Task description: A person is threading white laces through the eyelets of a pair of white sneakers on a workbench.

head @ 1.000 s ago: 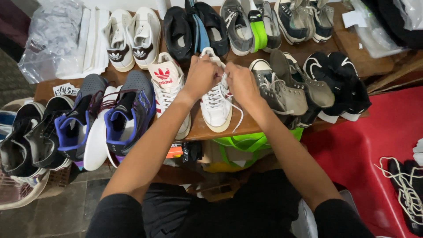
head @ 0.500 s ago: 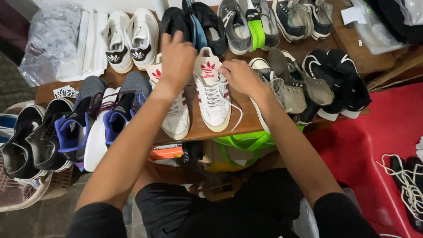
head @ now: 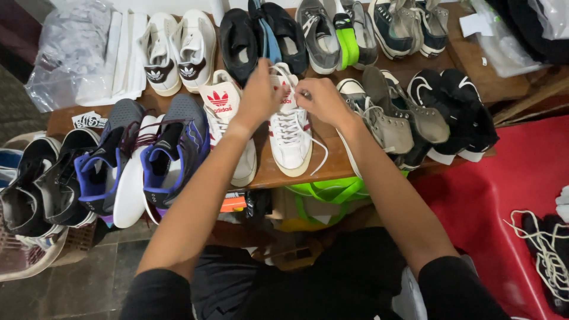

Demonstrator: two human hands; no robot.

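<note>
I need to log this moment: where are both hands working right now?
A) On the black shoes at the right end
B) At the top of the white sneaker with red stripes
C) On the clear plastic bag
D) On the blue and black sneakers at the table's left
B: the left hand and right hand meet at the tongue end of the white sneaker with red stripes, pinching its white laces.

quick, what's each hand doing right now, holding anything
Left hand: closed, pinching the white lace at the top of the white sneaker.
Right hand: closed on the same lace, by the tongue.
</note>
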